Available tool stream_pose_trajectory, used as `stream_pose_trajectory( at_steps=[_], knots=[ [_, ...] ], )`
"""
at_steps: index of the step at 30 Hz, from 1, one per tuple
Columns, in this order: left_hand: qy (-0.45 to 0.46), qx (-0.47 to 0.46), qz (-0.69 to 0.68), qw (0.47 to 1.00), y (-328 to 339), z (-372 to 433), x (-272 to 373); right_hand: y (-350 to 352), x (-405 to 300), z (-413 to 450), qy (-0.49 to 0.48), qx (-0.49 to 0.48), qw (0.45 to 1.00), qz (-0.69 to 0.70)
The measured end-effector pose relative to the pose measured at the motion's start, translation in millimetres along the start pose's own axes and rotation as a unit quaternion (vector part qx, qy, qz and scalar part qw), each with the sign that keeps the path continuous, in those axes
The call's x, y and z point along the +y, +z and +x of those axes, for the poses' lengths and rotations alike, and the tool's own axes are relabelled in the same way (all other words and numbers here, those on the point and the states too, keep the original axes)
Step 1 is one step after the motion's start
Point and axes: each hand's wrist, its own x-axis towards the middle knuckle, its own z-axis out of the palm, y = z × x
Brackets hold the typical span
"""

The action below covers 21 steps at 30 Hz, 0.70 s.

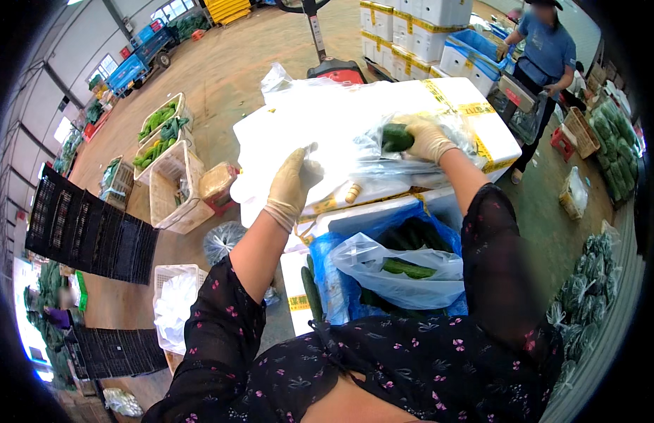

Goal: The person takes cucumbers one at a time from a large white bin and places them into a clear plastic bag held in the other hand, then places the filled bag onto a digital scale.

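Note:
My right hand (427, 138), in a pale glove, grips one end of a dark green cucumber (396, 137). Clear plastic film (366, 150) lies around the cucumber, over a white foam box (300, 119). My left hand (286, 185), gloved too, is at the near left of this box; glare hides whether its fingers pinch any film. Close to my body stands another foam box lined with blue plastic (332, 285). Inside it, a cucumber (409, 268) shows within a translucent bag (358, 254), with darker cucumbers behind. A small tan ribbed piece (353, 193) lies between my hands.
Crates of green vegetables (160, 119) and an open crate (176, 190) stand at left. A white basket (173, 309) holds pale sheets. Beyond are a pallet jack (335, 71) and stacked foam boxes (411, 31). A co-worker (546, 50) stands at right, near bagged greens (583, 296).

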Motion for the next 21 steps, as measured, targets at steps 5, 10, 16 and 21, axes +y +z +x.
stream_pose_trajectory(
  at_steps=[5, 10, 16, 21],
  knots=[
    [-0.020, 0.048, -0.101, 0.994, 11, 20, 12, -42, 27, -11, 0.124, 0.195, 0.935, 0.270],
    [-0.026, 0.041, 0.092, 0.995, 20, 6, 17, -119, 51, -41, -0.009, 0.502, 0.842, 0.200],
    [0.020, -0.014, 0.249, 0.968, 17, -93, -4, -204, -35, -144, -0.199, 0.562, 0.506, 0.623],
    [-0.019, -0.139, 0.619, 0.773, 45, -131, -40, -157, -15, -234, -0.147, 0.458, 0.543, 0.688]
  ],
)
